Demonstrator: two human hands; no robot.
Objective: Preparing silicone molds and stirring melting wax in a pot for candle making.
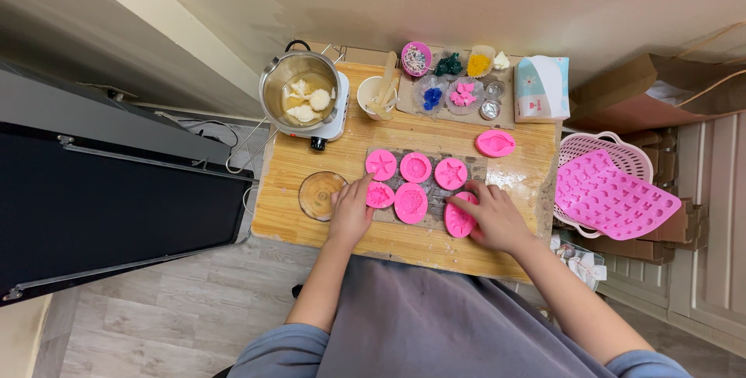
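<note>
Pink silicone moulds are lying in two rows on the grey mat [474, 167] at the middle of the wooden table [289, 168], and we are arranging them. Our left hand [351, 211] is resting fingers-down, loosely open, on the near-left round mould [380, 195], gripping nothing. Our right hand [493, 217] is spreading over the near-right oval mould [458, 219], fingertips pressing its edge. We judge the next move calls for nudging both moulds square with the heart-patterned mould [411, 202] between them.
</note>
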